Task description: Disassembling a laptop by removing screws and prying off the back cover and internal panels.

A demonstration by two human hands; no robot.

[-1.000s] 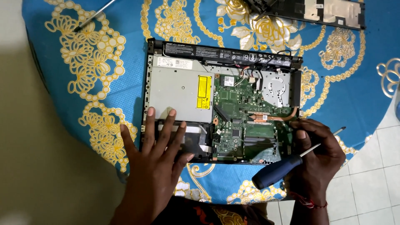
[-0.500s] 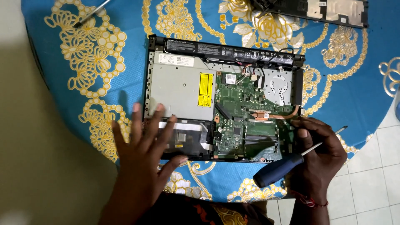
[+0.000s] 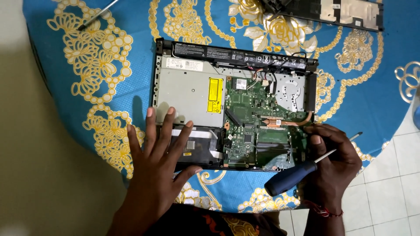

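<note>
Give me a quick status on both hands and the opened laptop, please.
Left hand flat on opened black laptop, near edge. Right hand holds blue-handled screwdriver at laptop's right corner. Nothing blocking.

Bare surface [image 3: 131,78] lies open left of the opened laptop [image 3: 192,87]; a black panel [image 3: 332,11] crowds the far edge.

Tablecloth [image 3: 131,87]: bright blue, yellow-white floral lace pattern. Circuit board [image 3: 258,126]: green. Drive casing [image 3: 188,94]: silver-grey, yellow label. Screwdriver [image 3: 291,177]: dark blue handle. Battery bar [image 3: 236,54]: black. Heat pipe [image 3: 288,123]: copper.
</note>
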